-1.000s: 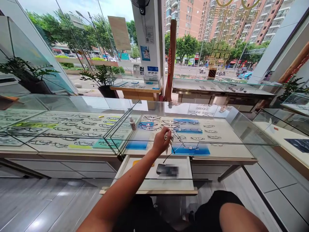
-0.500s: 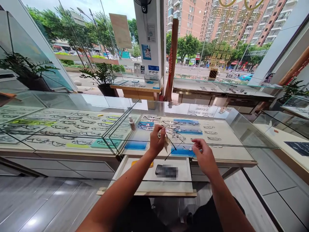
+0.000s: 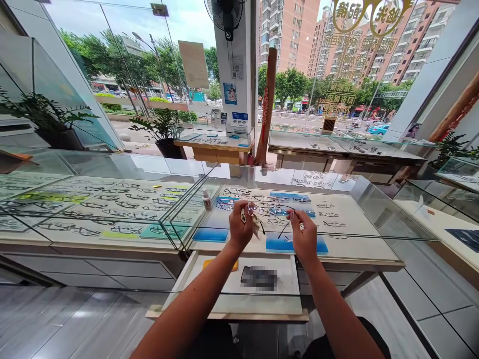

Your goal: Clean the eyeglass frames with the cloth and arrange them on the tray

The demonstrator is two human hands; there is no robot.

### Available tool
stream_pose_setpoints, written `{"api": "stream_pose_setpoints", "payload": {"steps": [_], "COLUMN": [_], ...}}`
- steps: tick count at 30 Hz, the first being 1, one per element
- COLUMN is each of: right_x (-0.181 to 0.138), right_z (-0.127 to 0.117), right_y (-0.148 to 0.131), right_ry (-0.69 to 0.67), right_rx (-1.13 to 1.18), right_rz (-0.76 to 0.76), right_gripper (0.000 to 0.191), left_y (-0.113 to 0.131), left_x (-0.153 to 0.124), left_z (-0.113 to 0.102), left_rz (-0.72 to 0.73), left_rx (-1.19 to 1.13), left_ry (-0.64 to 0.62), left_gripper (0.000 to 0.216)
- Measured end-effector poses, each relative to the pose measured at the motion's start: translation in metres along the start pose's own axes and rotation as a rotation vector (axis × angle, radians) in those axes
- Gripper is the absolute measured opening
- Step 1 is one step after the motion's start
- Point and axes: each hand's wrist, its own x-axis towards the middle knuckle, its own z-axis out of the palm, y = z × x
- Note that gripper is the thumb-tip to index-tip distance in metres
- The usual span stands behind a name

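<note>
Above the glass display case, a thin-framed pair of eyeglasses [image 3: 275, 211] is stretched between my two hands, its dark temples hanging down. My left hand [image 3: 241, 225] is closed on one side of the glasses and also holds a beige cloth [image 3: 256, 228], which droops below the fingers. A ring shows on that hand. My right hand [image 3: 304, 234] pinches the other side of the frame with thumb and fingers. Beneath the hands, an open drawer [image 3: 232, 301] contains a dark phone-like object [image 3: 258, 277], partly blurred out, and a yellow item [image 3: 209, 264].
A small white spray bottle [image 3: 206, 200] stands left of my hands. Rows of eyeglasses [image 3: 127, 204] lie inside the glass cases, some on blue cards [image 3: 210, 235]. The glass case's front edge [image 3: 337, 234] runs close to my hands. Potted plants [image 3: 164, 132] stand behind.
My right hand has moved in from the right, and its spread fingers have closed on the glasses. The glasses now sit more level. The view has tilted up slightly.
</note>
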Motion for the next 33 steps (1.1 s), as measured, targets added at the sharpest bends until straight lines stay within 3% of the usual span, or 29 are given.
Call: {"api": "stream_pose_setpoints", "payload": {"steps": [4, 9, 19, 33], "right_x": [0.009, 0.002, -0.007, -0.006], "right_z": [0.005, 0.013, 0.013, 0.012], "right_y": [0.004, 0.021, 0.030, 0.030], "right_ry": [0.195, 0.367, 0.374, 0.381], "right_rx": [-0.080, -0.083, -0.077, -0.076], "right_rz": [-0.209, -0.253, -0.222, -0.224], "right_gripper": [0.029, 0.022, 0.020, 0.020], "left_y": [-0.001, 0.002, 0.002, 0.001], "left_x": [0.001, 0.000, -0.002, -0.003], "left_z": [-0.002, -0.002, 0.001, 0.002], "left_rz": [0.042, 0.098, 0.157, 0.102], "left_rx": [0.026, 0.062, 0.057, 0.070], "left_ry": [-0.004, 0.007, -0.009, -0.047], "left_gripper": [0.014, 0.014, 0.007, 0.016]}}
